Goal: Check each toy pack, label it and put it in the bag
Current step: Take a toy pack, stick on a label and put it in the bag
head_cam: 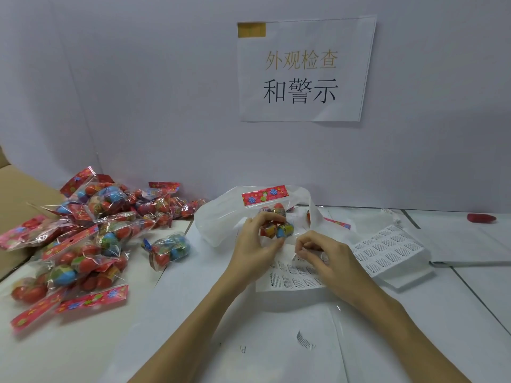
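White tabletop (276,341) carries everything, backed by a pale wall (138,92) with a printed sign (301,70). At the left lies a heap of toy packs (91,230), clear bags of coloured eggs with red flowered headers. A thin white plastic bag (221,219) sits open at the centre. The left hand (257,244) grips one toy pack (273,217) upright just in front of it. The right hand (323,252) pinches a label on the label sheet (293,280) below.
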